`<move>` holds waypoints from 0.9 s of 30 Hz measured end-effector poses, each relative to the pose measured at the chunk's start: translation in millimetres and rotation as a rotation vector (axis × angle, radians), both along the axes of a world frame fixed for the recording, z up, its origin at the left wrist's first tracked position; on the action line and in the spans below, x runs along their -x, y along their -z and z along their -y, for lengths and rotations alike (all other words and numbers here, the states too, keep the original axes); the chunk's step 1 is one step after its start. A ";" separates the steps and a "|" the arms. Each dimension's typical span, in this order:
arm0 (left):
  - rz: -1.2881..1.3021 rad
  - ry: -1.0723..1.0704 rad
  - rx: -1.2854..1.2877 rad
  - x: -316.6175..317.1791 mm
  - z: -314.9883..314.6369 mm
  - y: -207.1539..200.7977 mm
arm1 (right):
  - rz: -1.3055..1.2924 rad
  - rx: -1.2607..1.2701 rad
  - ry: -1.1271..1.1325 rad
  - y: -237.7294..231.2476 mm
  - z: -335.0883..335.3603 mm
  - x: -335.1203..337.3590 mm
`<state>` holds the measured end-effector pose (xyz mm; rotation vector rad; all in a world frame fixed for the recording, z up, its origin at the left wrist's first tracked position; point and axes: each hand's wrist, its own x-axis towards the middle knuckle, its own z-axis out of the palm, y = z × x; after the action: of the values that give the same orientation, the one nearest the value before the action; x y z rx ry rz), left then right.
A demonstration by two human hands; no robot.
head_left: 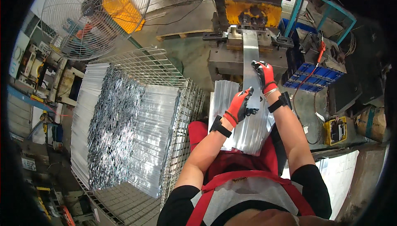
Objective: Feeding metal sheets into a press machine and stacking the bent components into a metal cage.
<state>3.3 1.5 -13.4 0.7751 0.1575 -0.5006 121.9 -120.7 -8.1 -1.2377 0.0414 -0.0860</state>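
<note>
A long flat metal strip (250, 56) runs from the press die (235, 40) back toward me. My left hand (240, 105), in a red and black glove, grips the strip's near end at its left edge. Farther along, my right hand (264, 74), gloved alike, holds the strip's right edge, fingers curled round it. The strip's far end lies in the die, under the dark press with a yellow front (253, 13). Below my hands, a stack of metal strips (252, 133) rests at my lap, and more strips (225, 91) lie just left of the held one.
On the left stands a wire cage (188, 110) filled with shiny metal strips (153, 122). A large fan (93, 9) is at the upper left. Blue crates (310, 77) with metal parts stand right of the press. A small yellow bin (335, 131) sits farther right.
</note>
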 end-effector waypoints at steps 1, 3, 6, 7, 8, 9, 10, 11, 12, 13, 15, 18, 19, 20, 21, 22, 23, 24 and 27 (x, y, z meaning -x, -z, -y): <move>-0.016 0.002 0.011 0.6 0.9 -1.4 | -0.020 0.010 0.024 0.5 1.3 -0.2; -0.028 -0.015 -0.011 2.0 0.9 -0.1 | -0.051 0.113 0.059 -0.4 1.4 0.7; -0.018 -0.004 -0.010 2.1 0.3 -1.1 | -0.051 0.215 0.049 -1.4 2.1 -0.2; -0.008 0.011 -0.003 0.9 1.4 -3.1 | -0.030 0.130 0.019 1.8 3.4 -3.0; 0.033 0.032 -0.009 -0.8 2.2 -1.8 | -0.009 0.046 -0.012 4.5 5.3 -5.0; 0.071 0.045 -0.019 -1.7 -0.2 1.2 | 0.029 0.052 0.001 6.2 4.5 -4.9; 0.110 0.059 -0.029 -1.8 -2.4 4.0 | 0.068 0.058 0.013 7.6 4.3 -3.9; 0.112 0.047 0.013 3.2 -4.7 7.5 | 0.107 0.063 0.026 8.7 5.0 -2.4; 0.119 0.031 0.055 9.0 -8.2 9.1 | 0.105 0.148 0.012 8.4 6.3 -3.1; 0.120 0.025 0.103 17.7 -9.6 3.4 | 0.096 0.240 0.007 11.9 13.7 3.3; 0.578 -0.012 -0.531 35.5 -28.9 -18.7 | 0.183 0.525 0.021 15.2 30.6 22.7; 0.537 0.169 -1.063 56.6 -58.3 -42.2 | 0.584 1.295 0.330 -63.1 31.4 89.9; 0.762 0.113 -1.125 62.9 -65.3 -43.5 | 0.711 1.440 0.239 -78.9 36.0 101.2; 0.860 0.178 -1.352 69.2 -74.1 -50.7 | 0.845 1.571 0.127 -90.8 36.6 110.5; 0.954 0.170 -1.470 70.2 -79.1 -52.1 | 0.939 1.668 -0.007 -104.7 37.2 118.2; 1.049 0.161 -1.587 71.3 -82.5 -53.3 | 0.932 1.675 -0.167 -101.8 40.4 119.3; 1.049 0.215 -1.645 72.9 -84.4 -55.7 | 0.920 1.675 -0.328 -95.6 45.6 118.8; 1.056 0.265 -1.707 71.9 -84.9 -63.3 | 0.911 1.669 -0.480 -91.8 49.7 116.7; 1.060 0.029 -1.767 67.2 -87.1 -86.8 | 0.873 1.722 -0.479 -83.4 55.3 114.7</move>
<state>-63.9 88.6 73.4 2.6500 -0.5039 0.2375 7.2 -176.0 75.3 -2.7481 -1.3350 -0.2609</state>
